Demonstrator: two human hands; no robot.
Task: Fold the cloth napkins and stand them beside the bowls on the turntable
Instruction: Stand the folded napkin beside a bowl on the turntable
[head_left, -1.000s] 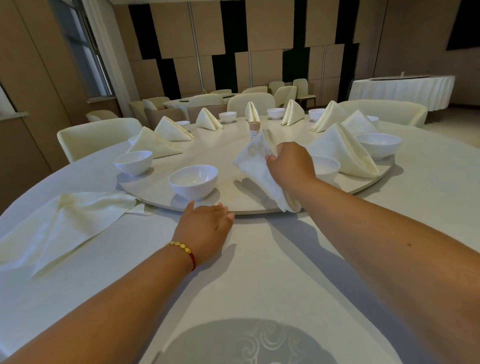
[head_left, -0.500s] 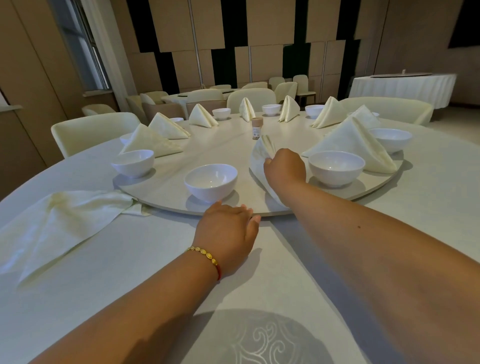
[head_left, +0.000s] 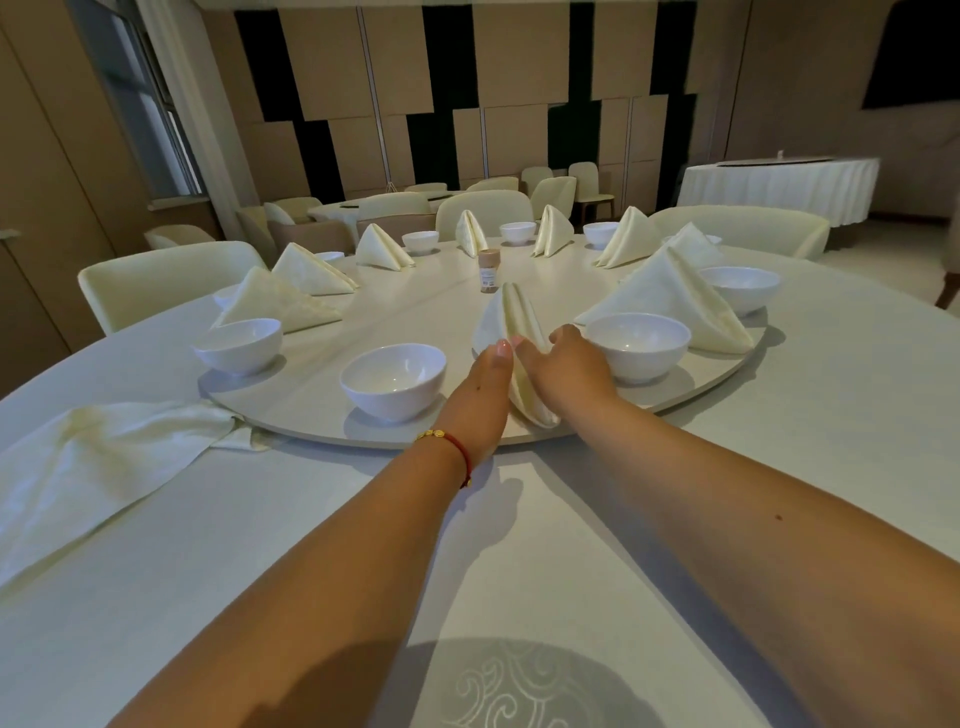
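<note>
A cream folded napkin (head_left: 511, 322) stands as a narrow tent on the round turntable (head_left: 311, 436), between a white bowl (head_left: 393, 382) on its left and another white bowl (head_left: 638, 345) on its right. My left hand (head_left: 480, 395), with a beaded bracelet at the wrist, lies with straight fingers against the napkin's left side. On the other side my right hand (head_left: 566, 369) touches the napkin with extended fingers and the thumb spread apart. Several more folded napkins stand beside bowls around the turntable, such as the large one (head_left: 670, 301).
Unfolded cream napkins (head_left: 104, 457) lie on the tablecloth at the left, one corner under the turntable's rim. A small brown jar (head_left: 488, 267) stands near the turntable's middle. Cream chairs (head_left: 171, 275) ring the table; a second draped table (head_left: 779, 187) stands far right.
My right hand lowered the napkin onto the turntable and let go of its grip. My left hand left the turntable's edge and moved up against the napkin's left side.
</note>
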